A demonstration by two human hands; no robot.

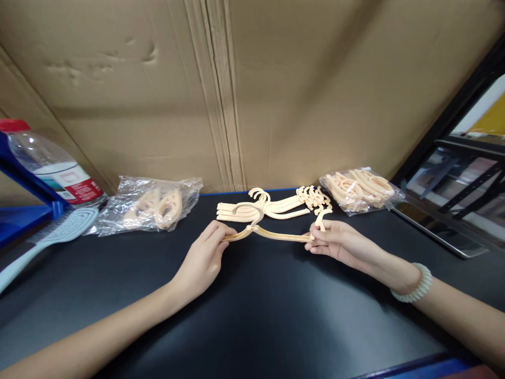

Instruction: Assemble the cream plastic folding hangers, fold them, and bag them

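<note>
A cream plastic clothes hanger is stretched between my two hands above the black table, its hook pointing up and away from me. My left hand pinches the hanger's left arm near the end. With thumb and fingers my right hand grips the right end, where a small hook-shaped piece sticks up. Just behind lie several more cream hangers, spread in a row with hooks at the middle. Small hook pieces cluster at that row's right end.
At the left, a clear plastic bag holds cream parts, beside a pale blue hairbrush and a red-capped bottle. Another filled bag lies back right, near a flat glossy dark object. A cardboard wall stands behind.
</note>
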